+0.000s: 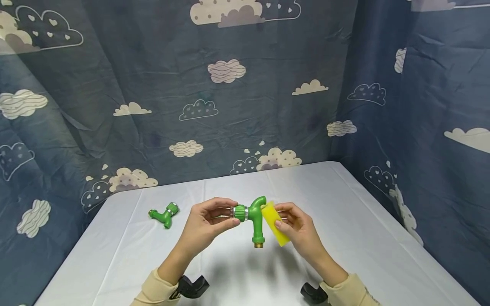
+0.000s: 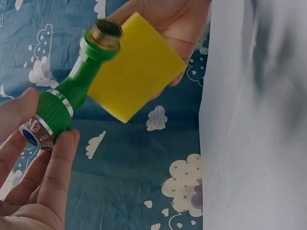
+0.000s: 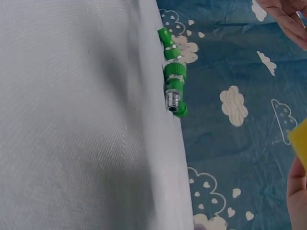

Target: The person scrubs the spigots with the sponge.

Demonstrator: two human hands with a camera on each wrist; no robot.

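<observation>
My left hand (image 1: 210, 223) grips a green tap (image 1: 257, 221) by its ribbed, silver-banded end, above the white table. The tap's brass-threaded end points down in the head view and shows as an open mouth in the left wrist view. Between the thumb and fingers of my right hand (image 1: 300, 227) is a flat yellow sponge (image 1: 276, 225). It is held beside the tap's curved part; whether the two touch I cannot tell. In the left wrist view the sponge (image 2: 139, 69) appears broad and square behind the tap (image 2: 79, 79).
A second green tap (image 1: 164, 214) lies on the white-covered table (image 1: 126, 250) to the left of my left hand. Dark blue cloth (image 1: 153, 63) with cloud prints hangs behind the table and at its sides. Black wrist mounts sit near both sleeves.
</observation>
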